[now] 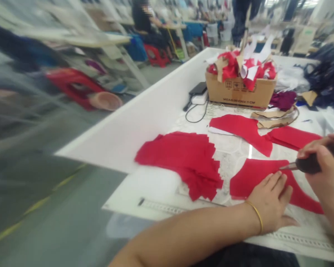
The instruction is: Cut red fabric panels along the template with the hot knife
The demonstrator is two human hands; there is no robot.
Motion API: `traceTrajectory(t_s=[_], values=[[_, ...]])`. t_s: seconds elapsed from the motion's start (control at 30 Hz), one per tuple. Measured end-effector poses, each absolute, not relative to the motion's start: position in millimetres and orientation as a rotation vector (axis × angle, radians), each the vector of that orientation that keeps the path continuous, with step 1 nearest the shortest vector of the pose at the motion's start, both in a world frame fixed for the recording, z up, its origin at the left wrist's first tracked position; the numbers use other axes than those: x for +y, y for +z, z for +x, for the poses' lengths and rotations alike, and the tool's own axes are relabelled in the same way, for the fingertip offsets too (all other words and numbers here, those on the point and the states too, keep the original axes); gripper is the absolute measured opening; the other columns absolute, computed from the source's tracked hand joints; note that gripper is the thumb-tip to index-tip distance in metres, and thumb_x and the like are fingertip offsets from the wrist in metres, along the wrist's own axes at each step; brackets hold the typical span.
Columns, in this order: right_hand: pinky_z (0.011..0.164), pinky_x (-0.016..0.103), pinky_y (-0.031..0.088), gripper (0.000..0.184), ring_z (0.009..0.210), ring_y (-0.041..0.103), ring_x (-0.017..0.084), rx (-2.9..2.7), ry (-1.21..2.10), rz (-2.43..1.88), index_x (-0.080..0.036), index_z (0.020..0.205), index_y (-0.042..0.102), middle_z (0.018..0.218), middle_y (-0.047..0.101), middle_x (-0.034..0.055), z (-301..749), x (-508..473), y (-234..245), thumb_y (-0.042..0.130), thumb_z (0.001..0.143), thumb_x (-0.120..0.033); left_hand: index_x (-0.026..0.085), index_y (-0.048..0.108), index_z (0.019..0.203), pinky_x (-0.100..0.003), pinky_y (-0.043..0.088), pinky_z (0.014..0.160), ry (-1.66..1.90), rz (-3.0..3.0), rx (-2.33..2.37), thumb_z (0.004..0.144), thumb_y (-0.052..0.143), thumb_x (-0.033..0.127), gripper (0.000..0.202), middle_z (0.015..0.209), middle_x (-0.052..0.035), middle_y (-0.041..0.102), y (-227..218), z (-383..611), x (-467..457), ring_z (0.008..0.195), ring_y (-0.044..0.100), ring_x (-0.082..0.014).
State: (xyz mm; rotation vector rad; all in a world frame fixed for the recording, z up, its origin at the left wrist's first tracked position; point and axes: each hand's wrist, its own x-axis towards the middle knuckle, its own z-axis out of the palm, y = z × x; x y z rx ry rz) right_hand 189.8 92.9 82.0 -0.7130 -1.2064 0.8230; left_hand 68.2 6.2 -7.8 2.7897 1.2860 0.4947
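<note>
Pressing curved red fabric [256, 180], left hand [269, 204] flat, right hand [325, 168] gripping black-handled tool [308, 165]

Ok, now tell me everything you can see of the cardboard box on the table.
The cardboard box is brown corrugated carton with dark printed symbols and lettering on its near side. It stands open-topped on the white table, heaped above its rim with red and white fabric scraps and tan strips. A crumpled purple fabric lies by its right corner.
</note>
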Motion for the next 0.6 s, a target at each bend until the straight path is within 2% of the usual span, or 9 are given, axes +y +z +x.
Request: traceTrajectory(t_s=[0.17,0.33,0.43,0.5,0.6], values=[[0.053,0.034,0.054,0.035,0.052,0.059,0.017,-1.243,0.969,-0.669,-0.03,0.1,0.064,0.063,0.064,-0.006,167.6,84.3,83.5,0.089,0.075,-0.029,0.015,0.047,0.152,-0.05,0.033,0.124,0.423,2.681,1.257,0.094,0.055,0.075,0.084,0.163,-0.0186,0.04,-6.3,73.0,11.0,0.152,0.036,-0.0357],[0.052,0.031,0.054,0.028,0.055,0.06,0.015,-1.304,1.019,-0.556,-0.028,0.103,0.063,0.067,0.064,-0.0061,133.9,72.0,86.3,0.082,0.083,-0.029,0.011,0.054,0.145,-0.047,0.033,0.125,0.487,2.658,1.108,0.096,0.061,0.066,0.074,0.154,-0.0171,0.053,9.1,58.3,15.7,0.148,0.044,-0.0333],[0.052,0.031,0.054,0.025,0.055,0.061,0.015,-1.379,1.014,-0.495,-0.029,0.108,0.061,0.067,0.064,-0.0061,115.9,65.3,86.6,0.076,0.088,-0.028,0.011,0.043,0.155,-0.049,0.037,0.124,0.516,2.597,1.067,0.097,0.063,0.062,0.08,0.162,-0.0146,0.043,11.9,53.2,15.4,0.15,0.041,-0.0334],[0.05,0.031,0.054,0.025,0.053,0.06,0.016,-1.419,1.008,-0.461,-0.029,0.109,0.059,0.067,0.063,-0.0058,106.6,62.4,85.6,0.075,0.089,-0.03,0.016,0.033,0.161,-0.049,0.045,0.119,0.555,2.507,1.074,0.095,0.068,0.058,0.086,0.167,-0.0104,0.035,7.5,54.0,14.3,0.149,0.043,-0.0341],[0.05,0.031,0.055,0.023,0.053,0.061,0.015,-1.469,1.023,-0.417,-0.029,0.109,0.058,0.068,0.063,-0.0054,97.2,60.2,82.8,0.073,0.091,-0.031,0.018,0.037,0.16,-0.044,0.05,0.115,0.649,2.361,1.075,0.088,0.079,0.047,0.089,0.165,-0.0075,0.04,-4.0,58.3,11.1,0.147,0.046,-0.0354]])
